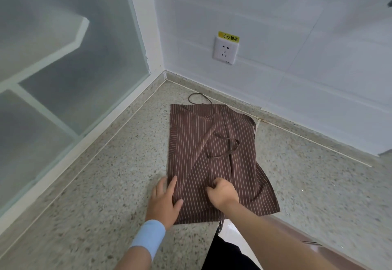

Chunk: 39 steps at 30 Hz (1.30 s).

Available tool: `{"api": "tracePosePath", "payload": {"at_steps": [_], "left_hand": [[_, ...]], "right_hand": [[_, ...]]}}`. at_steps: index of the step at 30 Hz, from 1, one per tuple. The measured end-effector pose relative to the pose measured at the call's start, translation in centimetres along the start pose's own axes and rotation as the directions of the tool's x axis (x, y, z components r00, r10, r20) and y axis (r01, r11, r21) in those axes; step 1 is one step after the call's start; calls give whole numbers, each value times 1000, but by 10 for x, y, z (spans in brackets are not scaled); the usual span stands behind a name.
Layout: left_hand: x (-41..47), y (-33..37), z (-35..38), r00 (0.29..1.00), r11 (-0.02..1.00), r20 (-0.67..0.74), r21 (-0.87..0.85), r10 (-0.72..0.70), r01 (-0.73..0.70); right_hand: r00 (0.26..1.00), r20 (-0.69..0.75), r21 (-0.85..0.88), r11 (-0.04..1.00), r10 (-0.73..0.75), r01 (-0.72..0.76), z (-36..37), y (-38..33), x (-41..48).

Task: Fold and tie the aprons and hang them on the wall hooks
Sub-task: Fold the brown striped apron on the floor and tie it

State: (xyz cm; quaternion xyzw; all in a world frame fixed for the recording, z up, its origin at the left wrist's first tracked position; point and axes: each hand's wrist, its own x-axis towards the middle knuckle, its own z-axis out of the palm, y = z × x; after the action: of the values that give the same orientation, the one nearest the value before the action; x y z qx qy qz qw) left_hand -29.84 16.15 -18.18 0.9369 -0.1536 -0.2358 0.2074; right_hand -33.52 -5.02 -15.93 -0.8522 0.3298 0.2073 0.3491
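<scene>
Apron: brown cloth with thin pale stripes, folded lengthwise into a long, narrow panel; the near right corner fans out.
Ties: one brown tie lies looped on top; the neck loop sticks out at the far end.
Place: flat on a speckled stone counter, near the wall corner.
Left hand: fingers spread, resting on the near left edge.
Right hand: fingers curled, pinching a fold.
Wall: white socket.
</scene>
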Motion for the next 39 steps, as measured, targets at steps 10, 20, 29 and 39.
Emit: {"api": "tracePosePath", "payload": {"at_steps": [10,20,29,39], "left_hand": [[11,1,15,982,939,183,328,48,-107],[1,-9,19,983,857,178,499,44,-129],[22,105,28,911,856,130,312,391,-412],[49,144,39,893,958,437,194,109,-212]], "right_hand": [[997,24,-11,997,80,-80,-9,63,-32],[934,-31,-401,860,-355,314,-2,66,-29],[917,-296,-166,931,267,-324,-59,114,-3],[929,-192,-87,937,318,-339,-77,139,10]]}}
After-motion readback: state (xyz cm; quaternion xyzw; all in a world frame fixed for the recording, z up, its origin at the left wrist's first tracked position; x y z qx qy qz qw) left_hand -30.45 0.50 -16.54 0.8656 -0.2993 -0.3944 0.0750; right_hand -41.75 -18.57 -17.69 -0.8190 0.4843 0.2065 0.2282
